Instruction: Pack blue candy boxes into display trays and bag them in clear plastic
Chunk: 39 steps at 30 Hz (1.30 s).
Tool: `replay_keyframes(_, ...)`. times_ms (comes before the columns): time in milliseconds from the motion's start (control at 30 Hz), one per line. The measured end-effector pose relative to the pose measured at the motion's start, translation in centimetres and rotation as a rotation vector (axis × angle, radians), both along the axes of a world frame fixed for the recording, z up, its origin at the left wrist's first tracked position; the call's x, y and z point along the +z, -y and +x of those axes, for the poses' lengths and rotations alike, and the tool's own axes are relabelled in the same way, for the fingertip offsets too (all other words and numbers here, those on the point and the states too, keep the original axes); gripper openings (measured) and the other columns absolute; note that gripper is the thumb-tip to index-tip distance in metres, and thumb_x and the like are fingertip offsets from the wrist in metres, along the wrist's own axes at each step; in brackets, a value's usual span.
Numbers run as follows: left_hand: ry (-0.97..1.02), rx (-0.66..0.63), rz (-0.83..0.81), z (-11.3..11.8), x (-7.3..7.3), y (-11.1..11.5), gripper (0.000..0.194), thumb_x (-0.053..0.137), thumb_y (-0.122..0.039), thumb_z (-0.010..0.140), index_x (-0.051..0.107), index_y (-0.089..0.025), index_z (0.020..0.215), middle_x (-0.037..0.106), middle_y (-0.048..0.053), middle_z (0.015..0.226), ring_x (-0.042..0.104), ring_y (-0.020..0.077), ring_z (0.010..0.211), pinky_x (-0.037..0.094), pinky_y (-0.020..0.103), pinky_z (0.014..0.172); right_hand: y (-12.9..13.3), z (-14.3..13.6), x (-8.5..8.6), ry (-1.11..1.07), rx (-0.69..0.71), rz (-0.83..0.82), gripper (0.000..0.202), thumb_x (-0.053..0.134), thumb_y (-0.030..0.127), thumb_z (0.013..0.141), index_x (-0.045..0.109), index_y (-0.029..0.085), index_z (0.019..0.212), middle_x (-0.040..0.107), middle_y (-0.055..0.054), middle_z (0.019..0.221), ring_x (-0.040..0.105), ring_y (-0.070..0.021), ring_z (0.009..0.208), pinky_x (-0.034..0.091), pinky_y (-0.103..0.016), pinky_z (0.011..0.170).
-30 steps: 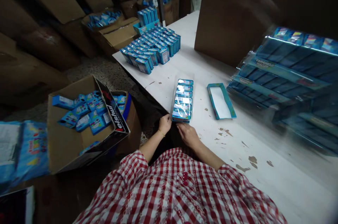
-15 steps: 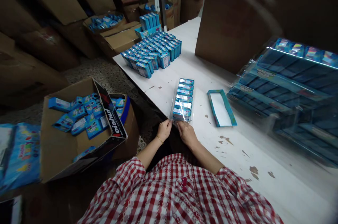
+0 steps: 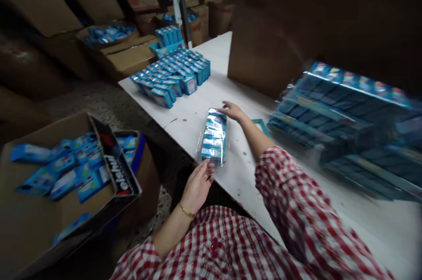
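A clear-wrapped pack (image 3: 214, 136) of small blue boxes lies on the white table near its left edge. My left hand (image 3: 197, 183), with a bracelet at the wrist, is at the near end of the pack, fingers apart and touching the wrap. At the far end my right hand (image 3: 231, 110) reaches over with its fingers spread, by the pack's top right corner. Behind my right forearm, a teal tray (image 3: 261, 127) is partly hidden.
Rows of blue boxes (image 3: 174, 73) stand at the table's far left. Wrapped packs (image 3: 339, 104) are stacked at the right, beside a large brown carton (image 3: 283, 25). An open carton (image 3: 99, 209) of blue boxes is at the lower left.
My right hand has moved from the near end of the pack to its far end. My left hand has opened at the near end. The view has shifted.
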<state>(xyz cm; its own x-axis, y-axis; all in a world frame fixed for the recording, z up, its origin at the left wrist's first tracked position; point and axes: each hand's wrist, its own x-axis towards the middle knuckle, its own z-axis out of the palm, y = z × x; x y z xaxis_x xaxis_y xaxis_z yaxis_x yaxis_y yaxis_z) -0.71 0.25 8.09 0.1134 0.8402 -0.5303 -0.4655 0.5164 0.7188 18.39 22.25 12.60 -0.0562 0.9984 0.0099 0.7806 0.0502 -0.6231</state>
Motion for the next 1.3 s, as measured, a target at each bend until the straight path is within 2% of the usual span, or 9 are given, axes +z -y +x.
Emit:
replay_keyframes(133,0.002,0.077,-0.035,0.1,0.9,-1.5,0.026,0.067,-0.032,0.068,0.065,-0.018,0.090,0.065,0.005,0.097,0.058,0.0100,0.076,0.046,0.021,0.063,-2.6,0.9,0.1,0.071,0.013,-0.112,0.058,0.049,0.045,0.077,0.064,-0.010,0.090,0.066,-0.006,0.080,0.057,-0.0037,0.071,0.038,-0.015,0.070)
replay_keyframes(400,-0.177,0.160,-0.021,-4.3,3.8,-5.8,0.008,0.065,-0.010,0.062,0.065,-0.013,0.069,0.063,0.001,0.069,0.053,0.0049,0.058,0.040,0.012,0.049,1.3,1.7,0.9,0.075,-0.046,-0.143,0.051,0.047,0.041,0.081,0.065,-0.006,0.075,0.064,0.000,0.066,0.053,-0.0005,0.062,0.035,-0.015,0.063)
replay_keyframes(533,-0.363,0.194,0.074,-6.9,4.4,-9.1,0.005,0.065,-0.010,0.061,0.064,-0.012,0.066,0.061,0.000,0.064,0.050,0.0043,0.054,0.037,0.010,0.044,6.0,1.3,0.6,0.031,-0.131,-0.081,0.027,0.059,0.034,0.080,0.070,0.009,0.079,0.068,0.000,0.072,0.058,-0.0073,0.069,0.040,-0.017,0.067)
replay_keyframes(600,-0.401,0.163,0.109,-7.4,4.4,-10.4,0.005,0.066,-0.011,0.060,0.064,-0.011,0.065,0.061,0.001,0.063,0.050,0.0046,0.054,0.036,0.010,0.044,9.8,2.5,0.2,0.027,-0.233,0.012,0.024,0.054,0.033,0.085,0.069,0.016,0.094,0.068,-0.002,0.095,0.058,-0.0114,0.089,0.041,-0.020,0.080)
replay_keyframes(700,-0.395,0.139,0.112,-7.5,4.5,-11.5,0.003,0.064,-0.011,0.061,0.063,-0.011,0.064,0.060,0.000,0.060,0.050,0.0042,0.052,0.036,0.010,0.044,16.4,6.3,-1.6,0.088,-0.525,0.096,0.042,0.045,0.030,0.089,0.050,0.011,0.126,0.046,-0.016,0.132,0.042,-0.0249,0.120,0.032,-0.037,0.098)
replay_keyframes(833,-0.377,0.140,0.091,-7.4,4.6,-11.9,0.002,0.063,-0.010,0.062,0.062,-0.010,0.063,0.060,0.000,0.059,0.049,0.0035,0.050,0.035,0.010,0.042,20.9,10.3,-5.2,0.280,-0.740,-0.185,0.035,0.045,0.020,0.085,0.057,0.008,0.115,0.054,-0.020,0.117,0.052,-0.0304,0.106,0.040,-0.039,0.085)
replay_keyframes(967,-0.359,0.135,0.096,-7.9,4.4,-11.8,0.003,0.063,-0.010,0.062,0.063,-0.011,0.066,0.060,-0.001,0.061,0.049,0.0034,0.050,0.036,0.010,0.042,16.1,9.4,-6.4,0.280,-0.676,-0.216,0.033,0.037,0.010,0.084,0.065,0.012,0.101,0.062,-0.014,0.102,0.058,-0.0211,0.094,0.041,-0.029,0.079)
replay_keyframes(1100,-0.355,0.123,0.104,-8.2,4.1,-11.6,0.005,0.065,-0.012,0.061,0.063,-0.011,0.066,0.061,0.000,0.062,0.050,0.0039,0.051,0.037,0.010,0.043,9.8,6.4,-4.2,0.268,-0.598,-0.096,0.032,0.040,0.029,0.090,0.062,0.022,0.111,0.058,-0.009,0.115,0.053,-0.0195,0.105,0.039,-0.028,0.084)
replay_keyframes(1300,-0.364,0.097,0.127,-8.6,4.0,-11.7,0.012,0.070,-0.017,0.058,0.065,-0.012,0.068,0.062,0.000,0.064,0.050,0.0046,0.054,0.038,0.010,0.045,8.3,1.2,-2.0,-0.091,-0.301,0.027,0.038,0.046,0.052,0.085,0.068,0.021,0.086,0.064,-0.003,0.089,0.057,-0.0149,0.084,0.040,-0.024,0.072)
